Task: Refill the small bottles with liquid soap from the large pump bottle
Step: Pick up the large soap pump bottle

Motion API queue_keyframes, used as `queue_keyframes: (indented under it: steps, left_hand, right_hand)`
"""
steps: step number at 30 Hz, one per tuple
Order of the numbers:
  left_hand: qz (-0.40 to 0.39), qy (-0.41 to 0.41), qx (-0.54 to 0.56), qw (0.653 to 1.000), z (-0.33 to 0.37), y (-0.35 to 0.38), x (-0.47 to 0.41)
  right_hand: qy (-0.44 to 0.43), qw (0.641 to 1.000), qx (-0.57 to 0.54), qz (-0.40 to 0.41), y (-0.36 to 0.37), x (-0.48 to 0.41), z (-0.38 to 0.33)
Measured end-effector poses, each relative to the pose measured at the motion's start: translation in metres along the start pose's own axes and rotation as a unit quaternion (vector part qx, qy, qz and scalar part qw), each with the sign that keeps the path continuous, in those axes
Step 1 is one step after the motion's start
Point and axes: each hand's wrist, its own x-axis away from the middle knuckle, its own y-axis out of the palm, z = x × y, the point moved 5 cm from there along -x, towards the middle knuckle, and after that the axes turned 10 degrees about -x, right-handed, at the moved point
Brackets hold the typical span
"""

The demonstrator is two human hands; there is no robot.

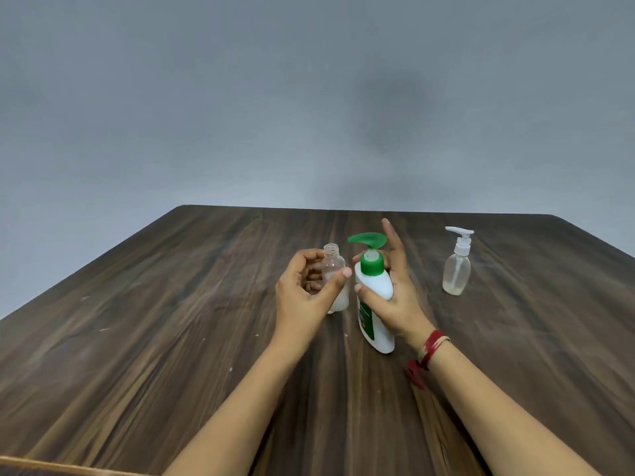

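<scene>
Gripped: pump point(371, 266), seemingly vial point(332, 266); dispenser point(456, 269) apart.

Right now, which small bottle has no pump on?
The bottle in the left hand: its threaded neck is bare. The other small bottle, standing alone on the right, wears a white pump.

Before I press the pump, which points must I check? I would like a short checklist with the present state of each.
1. Neck of the small open bottle uncovered: ok.
2. Grip of the left hand on that bottle: ok.
3. Hold of the right hand on the large pump bottle: ok.
4. Tip of the green spout above the open neck: not ok, it appears beside the neck.
5. Room left in the small open bottle: ok, soap fills only its lower part.
6. Finger on the pump head: not ok, the forefinger points up.
</scene>
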Motion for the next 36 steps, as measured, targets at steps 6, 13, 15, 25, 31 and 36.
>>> queue_keyframes:
  steps: [6, 13, 15, 25, 31, 36]
  left_hand:
    - [-0.040, 0.021, 0.014, 0.999, 0.003, 0.017, -0.001]
    - [-0.038, -0.001, 0.020, 0.999, -0.003, 0.024, -0.010]
    - [-0.048, -0.002, 0.006, 0.999, -0.004, 0.027, -0.017]
    - [-0.039, -0.021, 0.019, 0.999, -0.029, 0.028, -0.014]
    - [-0.059, 0.010, 0.012, 0.998, -0.020, 0.025, -0.012]
    - [-0.042, 0.037, 0.030, 0.998, -0.001, 0.019, -0.011]
  right_hand:
    - [-0.012, 1.000, 0.018, 0.017, -0.005, 0.000, -0.002]
    - [-0.010, 0.999, 0.030, 0.015, -0.002, 0.005, -0.007]
    - [-0.011, 1.000, 0.022, 0.011, -0.001, 0.006, -0.007]
    - [-0.018, 0.993, 0.111, 0.026, -0.002, 0.008, -0.006]
    - [-0.049, 0.998, 0.039, 0.014, 0.007, 0.007, -0.018]
    - [-0.050, 0.997, -0.027, 0.053, -0.007, 0.000, -0.016]
